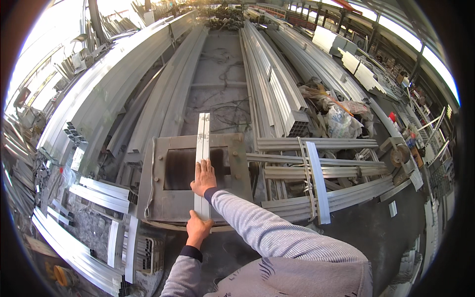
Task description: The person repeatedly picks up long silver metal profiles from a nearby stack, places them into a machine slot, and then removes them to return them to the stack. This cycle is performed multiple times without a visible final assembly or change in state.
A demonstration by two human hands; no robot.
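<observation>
Basically, aluminium strip [202, 148] runs lengthwise away, both hands on it.

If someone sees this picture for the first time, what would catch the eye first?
Probably the pale metal strip lying lengthwise across the square steel frame table in the middle. The right hand presses flat on the strip, and the left hand grips its near end. Around them, long bundles of aluminium profiles run far down the workshop on both sides.

The right hand [204, 177] covers a stretch of the aluminium strip [202, 143]; the left hand [197, 228] hides its near end. Far profile stacks [277, 84] blur together.
</observation>
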